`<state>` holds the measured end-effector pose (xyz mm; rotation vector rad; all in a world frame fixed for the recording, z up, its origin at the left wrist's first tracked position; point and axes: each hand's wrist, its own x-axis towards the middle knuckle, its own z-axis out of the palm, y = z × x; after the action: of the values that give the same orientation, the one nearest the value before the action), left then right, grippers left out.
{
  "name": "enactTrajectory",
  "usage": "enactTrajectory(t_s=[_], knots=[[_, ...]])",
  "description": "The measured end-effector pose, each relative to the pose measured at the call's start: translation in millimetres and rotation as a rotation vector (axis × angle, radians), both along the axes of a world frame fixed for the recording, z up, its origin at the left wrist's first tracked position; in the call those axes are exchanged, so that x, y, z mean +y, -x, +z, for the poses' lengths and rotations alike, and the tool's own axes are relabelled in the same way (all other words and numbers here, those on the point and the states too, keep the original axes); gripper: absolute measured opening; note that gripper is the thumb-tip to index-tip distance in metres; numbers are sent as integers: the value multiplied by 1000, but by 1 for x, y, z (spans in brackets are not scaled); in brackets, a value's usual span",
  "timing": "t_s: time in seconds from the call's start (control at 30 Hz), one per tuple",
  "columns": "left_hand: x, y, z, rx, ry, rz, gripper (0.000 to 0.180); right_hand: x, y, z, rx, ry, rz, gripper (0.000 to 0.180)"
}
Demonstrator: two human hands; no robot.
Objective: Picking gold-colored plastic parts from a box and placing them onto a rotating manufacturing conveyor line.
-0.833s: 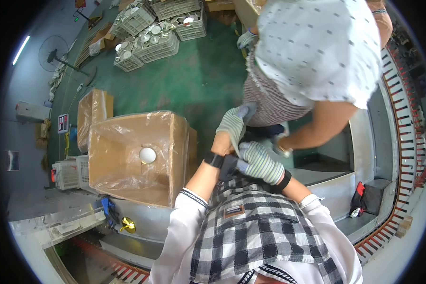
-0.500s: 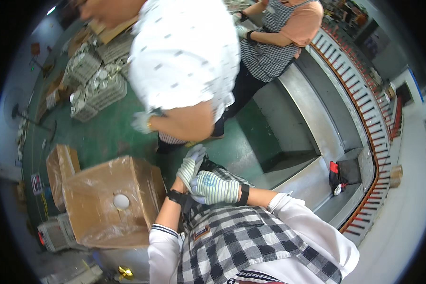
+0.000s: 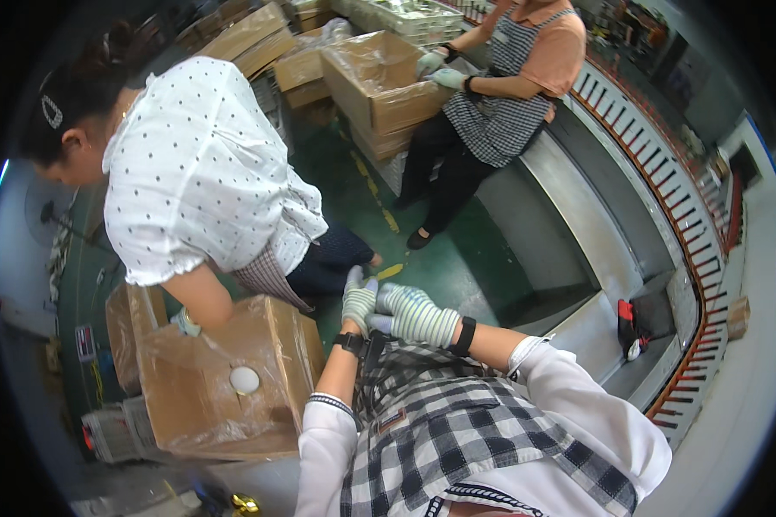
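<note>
Both of my hands, in striped knit work gloves with grey-blue fingertips, meet in front of my waist. My left hand points away from me, its fingers stretched out and nothing seen in it. Against its side lies my right hand, whose bent fingers and thumb pinch the edge of the left glove; exactly what the fingertips grip is partly hidden. To their left stands a large open carton, lined with clear plastic. A round white piece rests inside it.
A co-worker in a white dotted top leans over the carton, one gloved hand at its far edge. Another person in a checked apron handles another open carton. A metal trough and slatted conveyor curve along the right.
The co-worker in the dotted top has moved left and bent over the carton. My right hand has shifted from the back of my left hand to its side.
</note>
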<state>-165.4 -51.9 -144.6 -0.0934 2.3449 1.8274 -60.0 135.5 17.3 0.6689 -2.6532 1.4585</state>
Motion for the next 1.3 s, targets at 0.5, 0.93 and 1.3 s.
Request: enactTrajectory(t_s=[0.5,0.93,1.3], knots=[[98,-80,77,269,930,-530,30,82,-14,-37,-107,-121,115,37],[160,-70,-1,-354,1170,-356,39,116,38,-96,-189,-303,426,19],[157,-96,-40,-297,1010,-296,40,127,47,-154,-329,-329,426,26]])
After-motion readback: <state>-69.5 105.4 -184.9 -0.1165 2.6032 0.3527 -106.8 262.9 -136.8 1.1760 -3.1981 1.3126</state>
